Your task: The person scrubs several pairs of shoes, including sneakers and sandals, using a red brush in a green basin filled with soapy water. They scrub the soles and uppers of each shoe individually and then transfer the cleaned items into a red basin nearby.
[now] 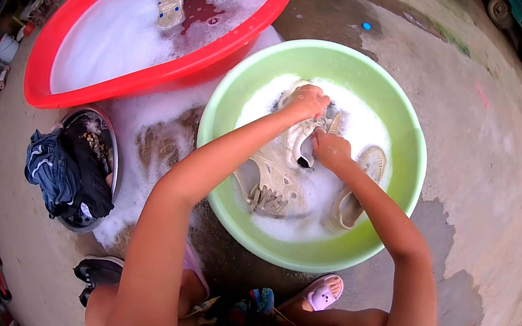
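Note:
A round green plastic basin (pixel 400 150) with soapy water stands before me. Both my hands are over it at a white lace-up shoe (pixel 295 143). My left hand (pixel 307 102) lies curled at the shoe's far end, its fingers partly hidden. My right hand (pixel 333 149) pinches the shoe's collar near the opening. Left of my right forearm, a beige shoe with grey laces (pixel 275 186) rests in the suds. Another pale shoe (pixel 349 209) lies at the basin's right side, near a light sole (pixel 373 162). Whether my left hand holds a brush is hidden.
A large red tub (pixel 149 87) full of foam stands at the upper left, with pale clogs (pixel 170 8) floating in it. A metal basin (pixel 116 165) heaped with dark wet clothes (pixel 83 174) is at the left. Foam covers the concrete between them. A dark shoe (pixel 100 273) stands by my left leg.

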### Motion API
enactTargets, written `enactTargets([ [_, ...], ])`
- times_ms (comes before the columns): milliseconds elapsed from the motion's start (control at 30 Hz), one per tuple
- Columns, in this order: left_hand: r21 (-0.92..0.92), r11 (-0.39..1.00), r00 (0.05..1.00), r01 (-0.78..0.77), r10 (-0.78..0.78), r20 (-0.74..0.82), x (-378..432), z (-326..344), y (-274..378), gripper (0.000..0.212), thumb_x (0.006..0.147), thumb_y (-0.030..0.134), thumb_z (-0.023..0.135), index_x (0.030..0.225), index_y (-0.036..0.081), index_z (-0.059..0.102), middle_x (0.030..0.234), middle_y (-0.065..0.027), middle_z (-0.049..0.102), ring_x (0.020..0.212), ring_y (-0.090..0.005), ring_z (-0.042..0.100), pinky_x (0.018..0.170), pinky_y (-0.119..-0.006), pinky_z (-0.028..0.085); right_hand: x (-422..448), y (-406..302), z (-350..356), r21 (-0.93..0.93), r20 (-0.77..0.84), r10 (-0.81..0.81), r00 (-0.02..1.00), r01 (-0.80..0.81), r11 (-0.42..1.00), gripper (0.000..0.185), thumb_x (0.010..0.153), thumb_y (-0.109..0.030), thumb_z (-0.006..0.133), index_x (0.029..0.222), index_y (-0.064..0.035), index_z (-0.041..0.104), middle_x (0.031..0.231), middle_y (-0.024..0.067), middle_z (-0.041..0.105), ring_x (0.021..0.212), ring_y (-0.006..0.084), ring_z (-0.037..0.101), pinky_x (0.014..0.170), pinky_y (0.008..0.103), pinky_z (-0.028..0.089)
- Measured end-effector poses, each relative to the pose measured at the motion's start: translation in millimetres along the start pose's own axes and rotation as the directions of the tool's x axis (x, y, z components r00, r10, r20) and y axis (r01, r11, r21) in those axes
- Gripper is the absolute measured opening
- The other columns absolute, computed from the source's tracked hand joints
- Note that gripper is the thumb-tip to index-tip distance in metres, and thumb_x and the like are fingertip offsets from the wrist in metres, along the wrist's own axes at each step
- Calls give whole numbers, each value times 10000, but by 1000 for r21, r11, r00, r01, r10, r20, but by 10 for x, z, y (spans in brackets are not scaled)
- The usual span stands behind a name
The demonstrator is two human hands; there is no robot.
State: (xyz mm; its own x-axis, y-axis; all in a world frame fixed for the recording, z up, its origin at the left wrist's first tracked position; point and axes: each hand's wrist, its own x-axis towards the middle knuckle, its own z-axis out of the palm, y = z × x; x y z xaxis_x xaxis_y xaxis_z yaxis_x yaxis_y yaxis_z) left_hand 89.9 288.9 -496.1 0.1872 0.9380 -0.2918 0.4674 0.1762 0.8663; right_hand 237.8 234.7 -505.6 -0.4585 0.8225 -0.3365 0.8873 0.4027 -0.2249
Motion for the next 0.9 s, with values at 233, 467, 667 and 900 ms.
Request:
enactTargets([
  [233, -586, 750, 907, 307, -418, -59, -532, 134, -887, 450, 829, 420, 508, 1012, 11, 545, 1000, -120, 570, 929, -193, 541, 808, -361, 423, -419, -67, -222, -78, 84, -49, 995, 56, 995, 503, 798, -304, 485, 1284, -231, 382, 886, 152, 614, 741, 326, 618, 656, 413, 493],
  [467, -833, 451, 939, 320, -266, 217, -718, 276, -300, 461, 869, 418, 481, 1108, 25, 517, 971, -72, 558, 937, -197, 530, 873, -357, 405, -480, 315, 101, 945, -162, -100, 982, 183, 270, 426, 917, -211, 434, 1288, -18, 357, 1017, 36, 568, 946, 107, 500, 861, 273, 390],
  [667, -958, 135, 954, 251, -203, 221, -812, 41, -434, 440, 873, 387, 482, 1155, 49, 491, 1058, -75, 554, 983, -201, 531, 889, -358, 412, -518, -475, -1037, 947, 171, -97, 981, -137, 289, 277, 878, -213, 499, 1099, -46, 500, 909, 1, 542, 794, 97, 504, 699, 230, 416],
  [900, -958, 39, 944, 284, -184, 272, -746, 256, -137, 427, 863, 339, 513, 1186, 64, 466, 1115, -91, 541, 999, -186, 535, 871, -341, 432, -90, 361, -182, 918, -7, -100, 995, 46, 395, 421, 876, -128, 435, 1285, -35, 395, 934, 11, 541, 737, 90, 495, 621, 216, 411],
])
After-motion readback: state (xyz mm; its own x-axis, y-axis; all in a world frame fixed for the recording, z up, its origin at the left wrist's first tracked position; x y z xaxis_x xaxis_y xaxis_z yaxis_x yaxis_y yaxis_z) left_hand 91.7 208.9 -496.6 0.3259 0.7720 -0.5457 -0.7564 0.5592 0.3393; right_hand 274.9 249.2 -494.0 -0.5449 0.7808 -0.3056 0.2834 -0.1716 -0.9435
